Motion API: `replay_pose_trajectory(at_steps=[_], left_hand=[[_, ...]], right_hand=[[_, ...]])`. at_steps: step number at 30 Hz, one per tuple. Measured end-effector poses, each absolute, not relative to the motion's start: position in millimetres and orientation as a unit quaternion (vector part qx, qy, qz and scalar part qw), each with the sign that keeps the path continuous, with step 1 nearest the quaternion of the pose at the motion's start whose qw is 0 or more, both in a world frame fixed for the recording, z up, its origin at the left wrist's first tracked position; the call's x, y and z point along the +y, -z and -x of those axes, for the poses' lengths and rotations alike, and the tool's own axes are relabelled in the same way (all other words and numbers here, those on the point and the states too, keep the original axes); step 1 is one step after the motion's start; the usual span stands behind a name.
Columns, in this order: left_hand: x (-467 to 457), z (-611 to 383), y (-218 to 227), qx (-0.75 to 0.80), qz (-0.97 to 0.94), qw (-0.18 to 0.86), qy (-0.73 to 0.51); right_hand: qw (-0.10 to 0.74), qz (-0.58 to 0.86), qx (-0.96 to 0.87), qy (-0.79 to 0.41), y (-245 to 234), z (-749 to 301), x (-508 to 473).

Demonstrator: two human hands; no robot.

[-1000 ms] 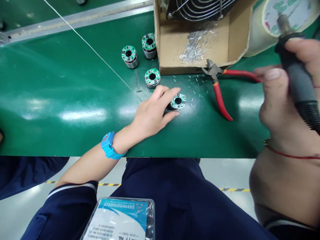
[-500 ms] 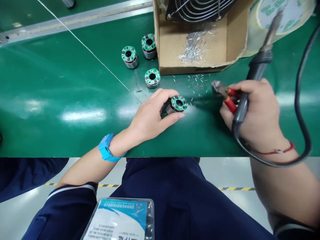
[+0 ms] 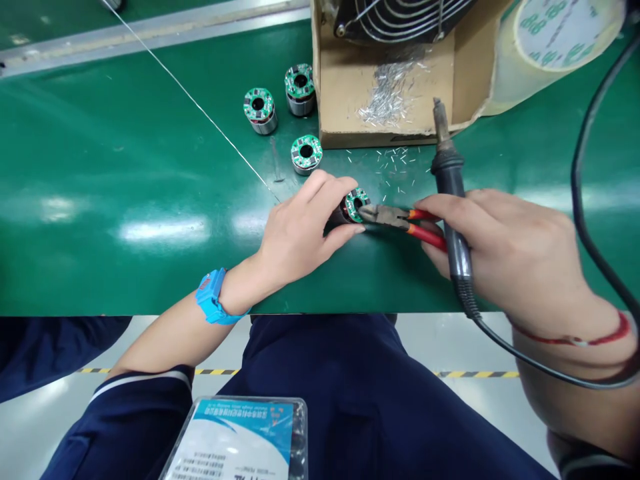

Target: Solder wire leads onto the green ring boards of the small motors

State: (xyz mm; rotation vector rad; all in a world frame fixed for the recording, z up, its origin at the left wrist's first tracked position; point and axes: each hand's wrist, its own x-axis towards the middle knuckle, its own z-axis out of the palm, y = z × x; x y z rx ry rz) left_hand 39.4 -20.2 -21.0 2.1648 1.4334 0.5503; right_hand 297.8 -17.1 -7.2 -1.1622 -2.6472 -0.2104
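My left hand (image 3: 300, 230) grips a small round motor part with a green circuit board (image 3: 354, 202), tilted on its side on the green belt (image 3: 125, 187). My right hand (image 3: 505, 250) is closed on red-handled cutters (image 3: 400, 219) and also holds a black soldering iron (image 3: 450, 193), whose tip points up and away. The cutter jaws touch the board's edge. A blue wrist strap (image 3: 213, 297) sits on my left wrist.
Three more green-topped motor parts (image 3: 306, 153) (image 3: 260, 110) (image 3: 300, 89) stand behind my left hand. A cardboard box (image 3: 390, 93) holds cut metal pins and a fan; loose pins (image 3: 395, 163) lie before it. A tape roll (image 3: 550, 47) is at right. A thin wire (image 3: 200, 107) crosses the belt.
My right hand picked up the cutters while still holding the iron, and brought the jaws left to the board. My left hand tilted the motor part onto its side.
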Motion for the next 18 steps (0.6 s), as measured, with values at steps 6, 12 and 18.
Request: replay_pose_trajectory(at_steps=[6,12,18], left_hand=[[-8,-21,12,0.540,-0.770,0.221,-0.260],[77,34,5,0.643,-0.688,0.134,-0.310],[195,81,28,0.726,-0.608,0.107,-0.302]], right_hand=[[0.149,0.567,-0.798,0.139,26,-287,0],[0.217,0.606,-0.759,0.098,45,-284,18],[0.345,0.632,-0.692,0.049,61,-300,14]])
